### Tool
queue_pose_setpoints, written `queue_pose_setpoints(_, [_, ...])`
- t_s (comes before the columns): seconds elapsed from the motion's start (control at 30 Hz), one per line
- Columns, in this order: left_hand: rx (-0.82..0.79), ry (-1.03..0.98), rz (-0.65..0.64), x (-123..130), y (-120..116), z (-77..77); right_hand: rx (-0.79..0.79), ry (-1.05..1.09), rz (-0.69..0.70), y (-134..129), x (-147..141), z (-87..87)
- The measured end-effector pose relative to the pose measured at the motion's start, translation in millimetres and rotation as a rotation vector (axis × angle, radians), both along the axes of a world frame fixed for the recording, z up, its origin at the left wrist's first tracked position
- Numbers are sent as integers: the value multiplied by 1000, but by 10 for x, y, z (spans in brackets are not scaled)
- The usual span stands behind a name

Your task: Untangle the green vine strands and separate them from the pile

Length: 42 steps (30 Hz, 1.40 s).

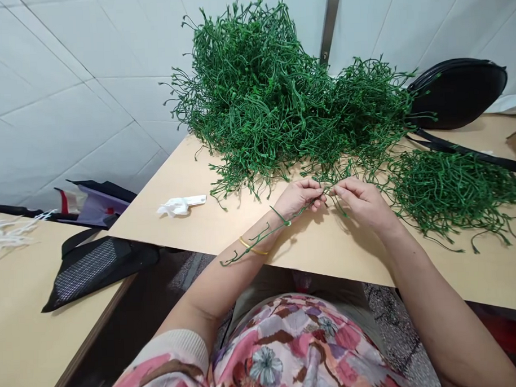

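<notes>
My left hand [303,197] pinches a thin green artificial stem [259,236], whose branched end trails back over my wrist and a yellow bangle [252,247]. Close beside it, my right hand [360,201] has thumb and forefinger pressed together at the other end of the stem pieces. Just what sits between those right fingertips is too small to make out. Beyond both hands rises a big tangled heap of green stems [263,97]. To the right of my right hand lies a lower pile of similar stems [456,189].
A black bag [457,93] with a strap stands at the right back against the tiled wall [111,102]. On the tan table [172,168], a crumpled white wrapper [182,205] lies left of the heap. Another table [21,314] at left holds a black mesh bag [91,267].
</notes>
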State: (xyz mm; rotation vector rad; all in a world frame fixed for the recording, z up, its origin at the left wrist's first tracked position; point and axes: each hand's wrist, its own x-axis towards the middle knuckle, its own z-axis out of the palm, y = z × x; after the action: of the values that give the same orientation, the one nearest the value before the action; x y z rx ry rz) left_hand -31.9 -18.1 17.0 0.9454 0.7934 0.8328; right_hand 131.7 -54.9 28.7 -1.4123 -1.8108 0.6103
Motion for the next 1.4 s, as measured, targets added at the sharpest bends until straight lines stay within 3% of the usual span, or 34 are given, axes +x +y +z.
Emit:
queue_pose_setpoints(0.13, [108,40,77,31,-36,-15,-58,145,-62,-16,-19,1])
queue_pose_setpoints(0.3, [177,112,145,54,-44,-51,256,77,-253,-71,-36,73])
queue_pose_setpoints(0.4, [190,132,119,51,-30,-74,291,-52,-143,-59,-34,107])
queue_pose_setpoints(0.6, [289,158,40,36,-36,-92,-11,-80,181,55,5,21])
queue_pose_setpoints(0.7, [329,198,-18,25,-58,-73,-125,-63,244,100,61,-32])
queue_pose_setpoints(0.77, [359,223,-39,21,-69,-59,-117,-142,248,114,93,-57])
queue_pose_setpoints(0.83, [394,254,-21,23,-69,-53,-18,-267,206,107,99,-76])
queue_pose_setpoints(1.0, [424,346,110,40,-25,-102,497,-692,-42,-9,-9,-89])
queue_pose_setpoints(1.1, [426,371,178,46,3,-137,627,-816,-57,-76,-82,-109])
queue_pose_setpoints(1.2, [434,347,236,42,1,-128,546,-750,-43,-77,-104,-178])
queue_pose_setpoints(1.3, [400,304,218,37,-25,-77,413,-523,-62,-36,-90,-237])
queue_pose_setpoints(1.4, [324,269,180,34,-47,-32,428,-300,-110,-12,-84,-221])
